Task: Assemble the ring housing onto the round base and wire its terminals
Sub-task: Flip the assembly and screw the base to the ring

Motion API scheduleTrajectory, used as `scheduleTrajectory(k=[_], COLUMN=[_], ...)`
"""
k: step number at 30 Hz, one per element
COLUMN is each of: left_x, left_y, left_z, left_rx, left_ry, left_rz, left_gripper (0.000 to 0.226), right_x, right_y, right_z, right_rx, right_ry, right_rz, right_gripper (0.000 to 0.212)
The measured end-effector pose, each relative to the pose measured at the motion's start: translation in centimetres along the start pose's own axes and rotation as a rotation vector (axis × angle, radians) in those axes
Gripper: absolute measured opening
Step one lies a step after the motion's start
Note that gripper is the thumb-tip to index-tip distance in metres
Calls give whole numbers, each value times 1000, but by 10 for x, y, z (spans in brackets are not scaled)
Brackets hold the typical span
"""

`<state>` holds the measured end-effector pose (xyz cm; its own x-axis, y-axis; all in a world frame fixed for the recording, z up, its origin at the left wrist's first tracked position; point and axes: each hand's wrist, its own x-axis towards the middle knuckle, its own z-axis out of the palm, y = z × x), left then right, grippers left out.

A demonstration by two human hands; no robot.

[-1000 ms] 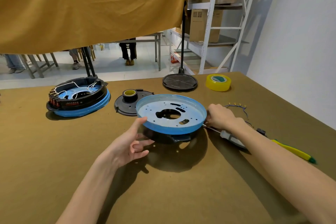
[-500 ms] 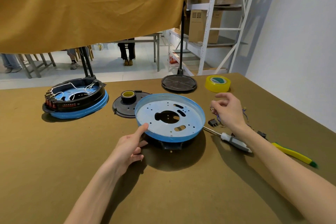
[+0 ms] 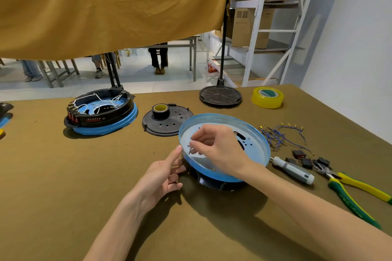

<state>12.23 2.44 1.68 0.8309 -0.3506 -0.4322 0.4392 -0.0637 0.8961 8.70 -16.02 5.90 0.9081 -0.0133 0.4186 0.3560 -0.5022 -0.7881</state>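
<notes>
Sitting on top of the black ring housing, the blue round base lies near the middle of the brown table, dish side up and tipped a little toward the far right. It looks like thin pressed sheet metal with a raised lip: light, stiff across the flat, hard and smooth on the painted face, so I judge it would skate or rock on the plastic below if pushed from one side only. The rim is the sensible place to hold it, and that is where the left hand is, fingers loosely spread, forefinger tip against the near-left edge and the rest against the housing beneath. The right hand reaches across the dish, thumb and fingertips pinching a small screw with its point down over the holes near the left rim (whether it already sits in a hole cannot be told). That screw is tiny and slick, easily dropped through the larger cutouts, so a fingertip pinch at its head suits it. The housing looks like rigid moulded plastic, light, with ribs and lugs that could crack if levered. To the right lie the screwdriver, the pliers and the blue wires, thin and floppy, best lifted by their crimped ends. A finished unit stands at the far left.
</notes>
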Motion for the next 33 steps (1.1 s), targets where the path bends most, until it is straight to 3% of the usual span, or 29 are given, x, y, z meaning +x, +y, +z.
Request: scheduleTrajectory(k=[9, 14, 19, 33], left_x=[1, 2, 2, -4], left_y=[-3, -4, -2, -1], left_z=[4, 0, 0, 4], left_rx=[10, 23, 39, 95], left_ry=[11, -31, -35, -109], left_rz=[21, 24, 22, 27], left_gripper=[84, 78, 67, 55], right_x=[8, 6, 9, 27], right_y=[9, 5, 5, 5], right_z=[4, 3, -9, -13], right_rx=[-172, -308, -259, -261], right_ry=[-79, -245, -324, -529], right_rz=[-50, -130, -48, 141], right_gripper=[6, 10, 19, 11])
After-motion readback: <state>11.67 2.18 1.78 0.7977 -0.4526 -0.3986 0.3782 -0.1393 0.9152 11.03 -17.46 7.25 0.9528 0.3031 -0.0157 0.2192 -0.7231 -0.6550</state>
